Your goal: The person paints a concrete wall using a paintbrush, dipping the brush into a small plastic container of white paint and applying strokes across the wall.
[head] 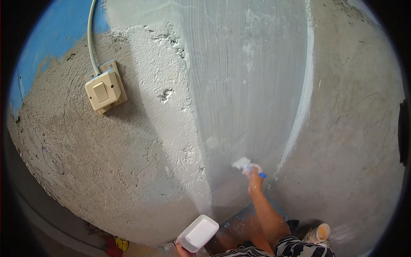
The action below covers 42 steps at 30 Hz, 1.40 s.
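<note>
My right hand [254, 173] grips a paintbrush with a blue handle [262, 175]. Its bristles [241, 163], loaded with white paint, are at the lower part of a smooth grey-white painted wall panel [244, 106]; whether they touch it is hard to tell. Low in the picture my left hand [182, 250] holds a white rectangular tray [200, 234] by its near left edge. White paint lies inside the tray. Most of the left hand is hidden below the tray and by the picture's rim.
A cream light switch [102, 91] on a wooden block juts from rough plaster, with a cable [91, 41] running up. White paint covers the rough strip [170, 112] beside the panel. Bare grey wall [353, 128] lies right. A cup [322, 232] stands low right; yellow footwear [122, 244] lies low left.
</note>
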Each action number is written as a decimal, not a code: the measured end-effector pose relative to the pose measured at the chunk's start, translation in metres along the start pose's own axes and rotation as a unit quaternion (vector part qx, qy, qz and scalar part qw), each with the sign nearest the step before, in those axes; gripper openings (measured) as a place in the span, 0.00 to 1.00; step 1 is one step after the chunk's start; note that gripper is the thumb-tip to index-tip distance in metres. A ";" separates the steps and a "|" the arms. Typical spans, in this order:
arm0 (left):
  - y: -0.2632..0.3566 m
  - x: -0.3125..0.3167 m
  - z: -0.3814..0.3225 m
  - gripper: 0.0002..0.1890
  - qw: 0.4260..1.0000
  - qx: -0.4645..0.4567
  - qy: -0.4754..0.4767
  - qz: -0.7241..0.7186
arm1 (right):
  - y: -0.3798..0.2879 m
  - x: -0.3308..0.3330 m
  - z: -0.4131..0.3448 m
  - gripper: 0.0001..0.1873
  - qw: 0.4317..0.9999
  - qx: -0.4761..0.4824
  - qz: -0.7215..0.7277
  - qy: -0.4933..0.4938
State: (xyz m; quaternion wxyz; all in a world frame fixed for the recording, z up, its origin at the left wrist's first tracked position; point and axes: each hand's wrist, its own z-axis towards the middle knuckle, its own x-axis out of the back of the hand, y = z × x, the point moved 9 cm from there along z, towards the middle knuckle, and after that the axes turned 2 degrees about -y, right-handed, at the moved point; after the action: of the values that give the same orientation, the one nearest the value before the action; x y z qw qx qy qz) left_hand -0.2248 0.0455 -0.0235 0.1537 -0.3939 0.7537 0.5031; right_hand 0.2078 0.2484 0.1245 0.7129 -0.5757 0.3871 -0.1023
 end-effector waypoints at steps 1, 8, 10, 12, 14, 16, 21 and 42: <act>0.004 -0.003 -0.003 0.28 1.000 -0.012 -0.015 0.003 | -0.047 -0.030 -0.003 0.09 0.998 0.039 0.005 -0.041; 0.010 -0.016 -0.025 0.28 0.998 0.026 0.064 0.007 | -0.370 -0.203 -0.025 0.14 0.930 0.291 0.106 -0.196; 0.003 0.000 -0.010 0.29 0.999 0.012 0.042 -0.011 | -0.432 -0.236 -0.028 0.15 0.895 0.358 0.135 -0.229; 0.000 0.014 -0.002 0.29 0.999 -0.007 0.024 -0.026 | -0.450 -0.249 -0.030 0.16 0.895 0.351 0.145 -0.236; 0.002 0.016 -0.002 0.29 0.999 -0.023 0.007 -0.042 | -0.437 -0.248 -0.030 0.17 0.895 0.342 0.153 -0.242; 0.013 0.007 -0.018 0.30 0.998 -0.017 0.048 -0.035 | -0.371 -0.221 -0.018 0.17 0.922 0.296 0.142 -0.207; 0.016 0.024 -0.012 0.30 0.998 -0.041 0.039 -0.013 | -0.133 -0.111 -0.051 0.12 0.979 0.160 0.053 -0.110; 0.032 0.021 -0.056 0.31 0.993 -0.071 0.082 -0.037 | -0.422 -0.286 -0.067 0.16 0.883 0.289 0.250 -0.272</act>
State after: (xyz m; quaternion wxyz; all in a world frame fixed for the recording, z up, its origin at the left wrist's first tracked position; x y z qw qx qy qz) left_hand -0.2533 -0.0076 0.0088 0.0816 -0.4710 0.7109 0.5159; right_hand 0.0954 0.2343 0.6255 0.9268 -0.2335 0.2625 0.1326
